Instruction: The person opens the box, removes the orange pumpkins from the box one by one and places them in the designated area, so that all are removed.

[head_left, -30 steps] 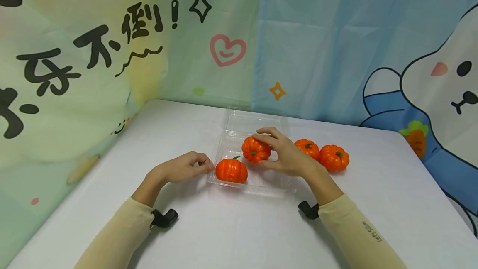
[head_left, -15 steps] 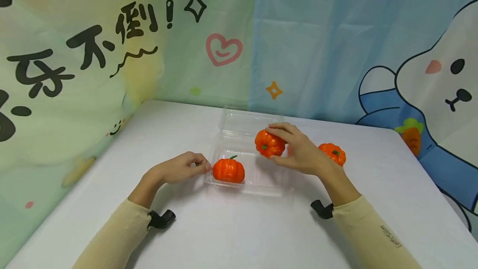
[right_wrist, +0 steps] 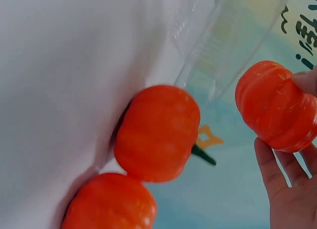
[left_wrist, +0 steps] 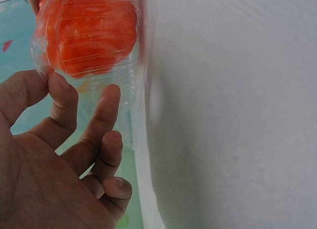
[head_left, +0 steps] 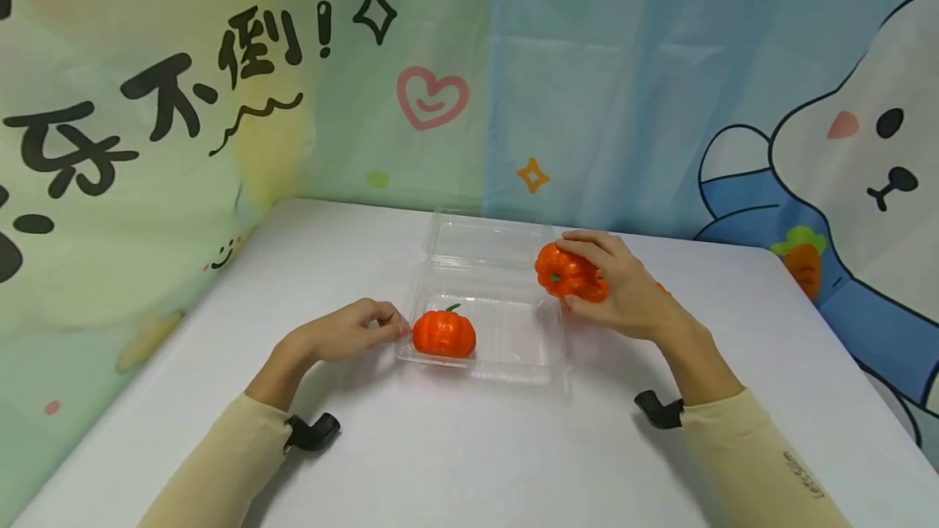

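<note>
A clear plastic clamshell box (head_left: 517,328) lies open on the table, its lid (head_left: 484,239) folded back towards the wall. In its front left corner sits a small orange pumpkin (head_left: 443,334). My left hand (head_left: 355,331) pinches the box's left rim between thumb and index finger, other fingers loosely bent; the left wrist view shows this pumpkin (left_wrist: 96,33) through the wall. My right hand (head_left: 623,283) grips another pumpkin (right_wrist: 272,108) in the air by the box's right edge. Below it, two more pumpkins (right_wrist: 158,132) rest together on the table, mostly hidden by the hand in the head view.
The white table (head_left: 455,455) reaches back to a printed cloth backdrop (head_left: 587,88) with hearts, lettering and a cartoon animal. Another cloth hangs along the left side. A black wrist mount (head_left: 314,432) sticks out from the left sleeve, and a similar one (head_left: 659,410) from the right.
My right hand has carried its pumpkin rightwards, from above the middle of the box to beyond its right edge. The left hand stays at the rim. The head view has shifted slightly.
</note>
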Motion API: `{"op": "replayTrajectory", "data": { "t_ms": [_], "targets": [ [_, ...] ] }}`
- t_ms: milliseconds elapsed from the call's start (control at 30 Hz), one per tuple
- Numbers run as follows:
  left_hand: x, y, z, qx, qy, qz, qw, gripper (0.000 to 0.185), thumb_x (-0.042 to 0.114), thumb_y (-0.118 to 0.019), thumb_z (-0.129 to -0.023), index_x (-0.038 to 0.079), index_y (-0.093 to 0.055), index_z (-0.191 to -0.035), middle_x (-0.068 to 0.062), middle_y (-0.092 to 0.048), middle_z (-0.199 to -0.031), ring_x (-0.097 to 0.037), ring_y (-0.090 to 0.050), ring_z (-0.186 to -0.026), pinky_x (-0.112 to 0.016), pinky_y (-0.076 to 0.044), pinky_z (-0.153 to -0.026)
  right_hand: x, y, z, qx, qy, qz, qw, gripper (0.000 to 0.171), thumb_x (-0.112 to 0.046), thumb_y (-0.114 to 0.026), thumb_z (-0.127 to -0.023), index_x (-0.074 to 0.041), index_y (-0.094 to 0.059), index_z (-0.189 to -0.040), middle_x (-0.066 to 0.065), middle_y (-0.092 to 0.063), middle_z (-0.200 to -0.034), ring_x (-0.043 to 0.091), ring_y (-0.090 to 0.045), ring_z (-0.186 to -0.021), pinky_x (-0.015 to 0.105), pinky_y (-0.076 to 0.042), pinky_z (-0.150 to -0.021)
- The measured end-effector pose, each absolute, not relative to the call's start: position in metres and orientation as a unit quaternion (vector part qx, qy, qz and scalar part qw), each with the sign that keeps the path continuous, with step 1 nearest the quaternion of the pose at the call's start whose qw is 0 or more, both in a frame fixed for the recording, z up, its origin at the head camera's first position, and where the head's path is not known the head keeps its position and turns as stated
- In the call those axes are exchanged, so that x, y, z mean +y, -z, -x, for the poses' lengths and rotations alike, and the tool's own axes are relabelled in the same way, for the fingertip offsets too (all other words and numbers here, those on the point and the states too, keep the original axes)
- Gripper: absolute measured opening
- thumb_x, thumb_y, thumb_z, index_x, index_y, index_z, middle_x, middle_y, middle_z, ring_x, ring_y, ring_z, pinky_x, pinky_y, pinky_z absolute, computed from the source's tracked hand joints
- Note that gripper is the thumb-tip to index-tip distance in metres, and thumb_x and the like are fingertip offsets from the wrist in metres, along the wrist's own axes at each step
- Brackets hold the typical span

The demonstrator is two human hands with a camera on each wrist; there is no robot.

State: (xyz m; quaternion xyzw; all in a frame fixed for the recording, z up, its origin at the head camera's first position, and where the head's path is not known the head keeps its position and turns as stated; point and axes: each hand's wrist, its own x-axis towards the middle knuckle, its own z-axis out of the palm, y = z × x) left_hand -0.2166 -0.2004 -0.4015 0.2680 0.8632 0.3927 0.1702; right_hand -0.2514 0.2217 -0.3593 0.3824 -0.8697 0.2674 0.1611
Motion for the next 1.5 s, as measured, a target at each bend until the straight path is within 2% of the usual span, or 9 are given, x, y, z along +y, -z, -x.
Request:
{"op": "replayTrajectory", "data": {
  "t_ms": [133,267,367,433,867,1500],
  "targets": [
    [-0.2,0.402,0.215,0.864,-0.392,-0.264,0.173,0.026,0.023,-0.053,-0.105,0.007,-0.072,-0.103,-0.004,-0.073,-0.117,-0.022,-0.06,-0.114,-0.041,-0.045,-0.102,0.233,0.36,0.25,-0.877,-0.267,-0.364,0.163,0.067,-0.008,-0.082,-0.079,-0.01,-0.058,-0.142,0.011,-0.049,-0.148,0.029,-0.047,-0.133,0.051,-0.051,-0.098],
    [-0.2,0.401,0.213,0.864,-0.394,-0.265,0.171,0.024,0.022,-0.053,-0.105,0.008,-0.072,-0.102,-0.003,-0.073,-0.116,-0.022,-0.06,-0.114,-0.043,-0.045,-0.102,0.244,0.363,0.251,-0.883,-0.27,-0.343,0.176,0.069,-0.009,-0.084,-0.079,-0.01,-0.058,-0.142,0.009,-0.05,-0.147,0.026,-0.052,-0.128,0.028,-0.051,-0.097],
    [-0.201,0.401,0.213,0.863,-0.395,-0.264,0.171,0.023,0.022,-0.053,-0.105,0.009,-0.072,-0.102,-0.003,-0.072,-0.115,-0.022,-0.06,-0.114,-0.044,-0.045,-0.103,0.251,0.363,0.251,-0.88,-0.281,-0.335,0.186,0.071,-0.008,-0.086,-0.078,-0.007,-0.057,-0.142,0.009,-0.051,-0.146,0.026,-0.055,-0.126,0.008,-0.044,-0.092],
    [-0.202,0.401,0.213,0.864,-0.395,-0.262,0.171,0.023,0.022,-0.053,-0.105,0.01,-0.072,-0.101,-0.003,-0.072,-0.116,-0.023,-0.06,-0.114,-0.045,-0.045,-0.103,0.255,0.363,0.25,-0.878,-0.286,-0.333,0.192,0.071,-0.007,-0.087,-0.077,-0.005,-0.057,-0.141,0.01,-0.052,-0.144,0.027,-0.055,-0.126,0.005,-0.043,-0.091],
    [-0.204,0.402,0.216,0.867,-0.388,-0.264,0.166,0.024,0.022,-0.052,-0.105,0.01,-0.072,-0.099,-0.004,-0.072,-0.118,-0.025,-0.06,-0.119,-0.046,-0.043,-0.106,0.287,0.362,0.242,-0.882,-0.281,-0.3,0.229,0.078,-0.002,-0.09,-0.073,-0.006,-0.056,-0.143,0.012,-0.053,-0.143,0.03,-0.054,-0.125,0.001,-0.039,-0.09],
    [-0.202,0.403,0.216,0.867,-0.388,-0.262,0.171,0.024,0.024,-0.054,-0.105,0.008,-0.072,-0.1,-0.004,-0.072,-0.116,-0.021,-0.059,-0.112,-0.042,-0.044,-0.101,0.319,0.373,0.231,-0.904,-0.281,-0.201,0.25,0.08,-0.008,-0.087,-0.079,-0.002,-0.047,-0.148,0.02,-0.049,-0.141,0.04,-0.052,-0.124,-0.004,-0.032,-0.083]
  ]
}}
